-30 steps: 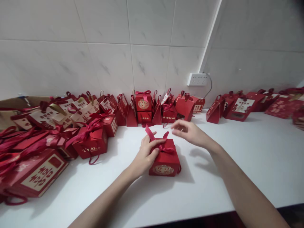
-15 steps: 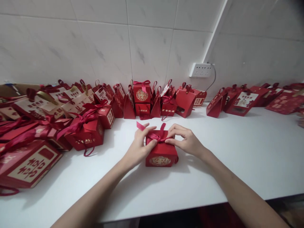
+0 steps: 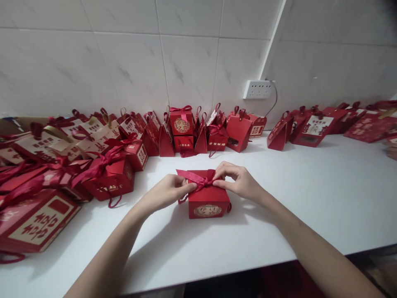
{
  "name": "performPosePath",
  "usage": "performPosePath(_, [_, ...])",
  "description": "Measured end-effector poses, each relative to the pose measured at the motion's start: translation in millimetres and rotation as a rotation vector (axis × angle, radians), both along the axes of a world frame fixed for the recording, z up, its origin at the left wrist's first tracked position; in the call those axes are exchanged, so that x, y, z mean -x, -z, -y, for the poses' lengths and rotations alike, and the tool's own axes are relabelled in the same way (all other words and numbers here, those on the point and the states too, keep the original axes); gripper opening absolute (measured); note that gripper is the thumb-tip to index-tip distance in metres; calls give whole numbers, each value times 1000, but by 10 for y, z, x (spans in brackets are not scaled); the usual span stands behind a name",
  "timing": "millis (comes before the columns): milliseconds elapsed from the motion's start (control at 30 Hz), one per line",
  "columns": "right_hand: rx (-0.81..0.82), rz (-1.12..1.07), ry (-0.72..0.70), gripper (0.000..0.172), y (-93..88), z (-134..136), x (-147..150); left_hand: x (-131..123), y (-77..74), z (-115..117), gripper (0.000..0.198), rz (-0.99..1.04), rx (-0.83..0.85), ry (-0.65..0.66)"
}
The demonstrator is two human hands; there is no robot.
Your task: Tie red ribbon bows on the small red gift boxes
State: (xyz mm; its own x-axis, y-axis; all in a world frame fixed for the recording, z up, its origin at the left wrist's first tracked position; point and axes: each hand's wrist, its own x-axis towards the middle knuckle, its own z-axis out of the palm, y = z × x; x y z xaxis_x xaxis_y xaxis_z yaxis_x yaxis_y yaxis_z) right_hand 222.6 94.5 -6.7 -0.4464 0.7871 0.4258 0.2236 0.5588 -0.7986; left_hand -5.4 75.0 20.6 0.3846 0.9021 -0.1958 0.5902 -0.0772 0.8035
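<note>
A red gift box (image 3: 206,207) with a gold round emblem on its front stands upright on the white table (image 3: 263,244). A dark pink ribbon (image 3: 198,179) is knotted into a bow across its lid. At the bow's left side, my left hand (image 3: 169,190) pinches the ribbon between thumb and fingers. Opposite it, my right hand (image 3: 237,179) pinches the ribbon close to the knot. A loop of cord or ribbon hangs at the box's right side. The fingertips of both hands partly cover the bow.
Ribboned red boxes (image 3: 110,178) crowd the left side. Several handled red gift bags (image 3: 240,132) line the back, around two stacked boxes (image 3: 181,124). More bags (image 3: 313,126) stand at the right. A white power strip (image 3: 258,89) is on the tiled wall.
My left hand has moved left from the knot to the box's left edge, and the left part of the ribbon now lies spread out. My right hand keeps its pinch near the knot.
</note>
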Motion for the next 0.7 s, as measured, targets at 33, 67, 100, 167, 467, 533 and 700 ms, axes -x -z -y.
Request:
performPosePath(33, [21, -13, -7, 8, 2, -5, -2, -12, 7, 0, 44, 34, 0, 7])
performPosePath(67, [44, -27, -16, 8, 2, -10, -5, -17, 14, -3, 42, 63, -3, 8])
performPosePath(100, [67, -44, -28, 8, 3, -16, -9, -17, 21, -8, 40, 93, -7, 4])
performPosePath(167, [110, -75, -58, 8, 2, -27, -18, -7, 33, -21, 37, 150, -16, -6])
performPosePath(467, [305, -183, -179, 8, 48, -125, -100, 55, 98, -75, 32, 286, 46, 128])
performPosePath(533, [327, -188, -186, 10, 58, -148, -111, 71, 118, -90, 33, 296, 58, 145])
performPosePath(700, [365, -193, -230, 12, 72, -185, -136, 111, 165, -130, 35, 334, 81, 190])
